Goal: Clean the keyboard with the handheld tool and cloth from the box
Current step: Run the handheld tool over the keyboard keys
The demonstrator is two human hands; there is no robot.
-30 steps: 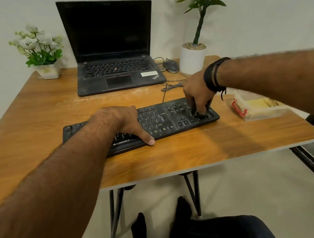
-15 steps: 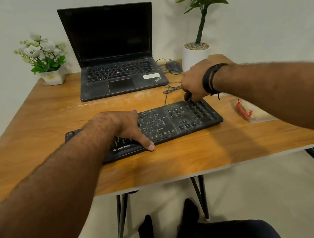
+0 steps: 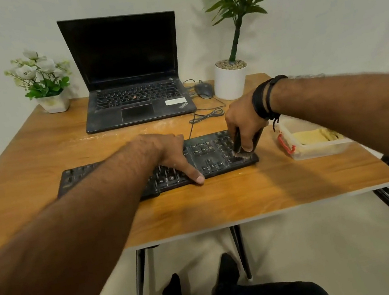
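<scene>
On the wooden table, the black keyboard lies before the laptop. Its middle is pressed by the left hand, fingers flat. At its right end the right hand grips the brush tool, bristles touching the keys. Just beside it sits the box containing a yellow cloth.

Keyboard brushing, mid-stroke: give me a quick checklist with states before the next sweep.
1. Right hand grips brush: ok.
2. Bristles on keyboard keys, right end: ok.
3. Left hand presses keyboard steady: ok.
4. Cloth ready in box, lid off: ok.
5. Cable outside brush path: ok.
6. Keys under left hand cleaned: cannot tell.
</scene>
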